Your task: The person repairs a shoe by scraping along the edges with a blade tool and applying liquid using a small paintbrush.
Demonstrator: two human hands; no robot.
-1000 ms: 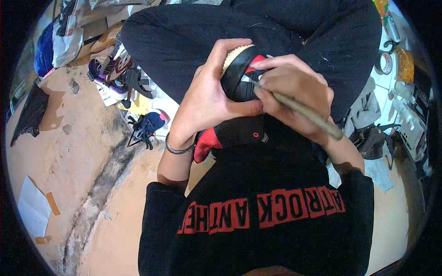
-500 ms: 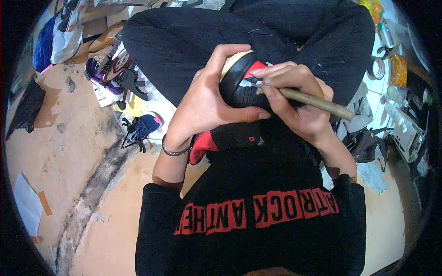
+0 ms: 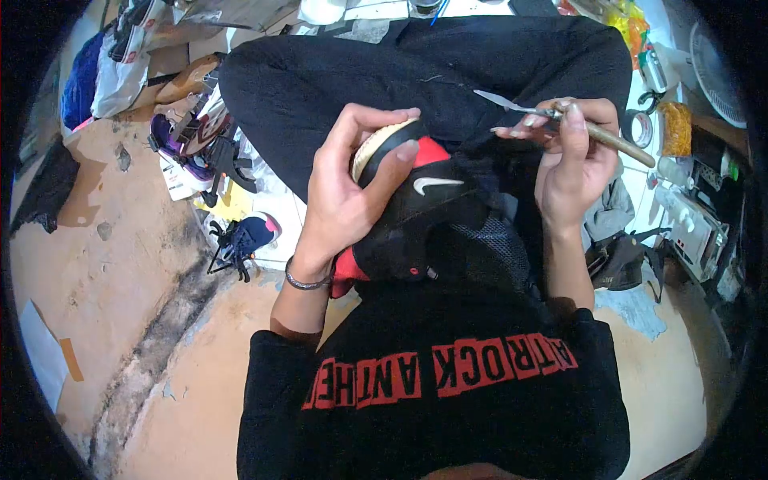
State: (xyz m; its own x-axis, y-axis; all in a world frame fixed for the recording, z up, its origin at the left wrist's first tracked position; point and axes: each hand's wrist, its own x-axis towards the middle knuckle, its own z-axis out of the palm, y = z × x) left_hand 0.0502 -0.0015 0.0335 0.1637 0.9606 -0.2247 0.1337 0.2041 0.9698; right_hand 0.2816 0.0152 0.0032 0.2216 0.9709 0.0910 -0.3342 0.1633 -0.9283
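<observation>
The floor (image 3: 200,416) is the largest, and its corners are cut off by the dark round border. On it one person sits with bent legs, in black trousers (image 3: 320,68) and a black shirt (image 3: 432,432). Over the lap is one black-and-red shoe (image 3: 420,172); its farther outline is hard to separate from the dark cloth. The left hand (image 3: 340,188) is closed around its front end and hides part of the cream sole (image 3: 366,156). The right hand (image 3: 578,160) holds one wooden-handled tool (image 3: 612,140), the blade standing apart from the shoe. Left of the left forearm lies one dark blue shoe (image 3: 254,234), and near the floor's right edge, one roll of tape (image 3: 630,128). Smallest is one bracelet (image 3: 306,284) on the left wrist.
</observation>
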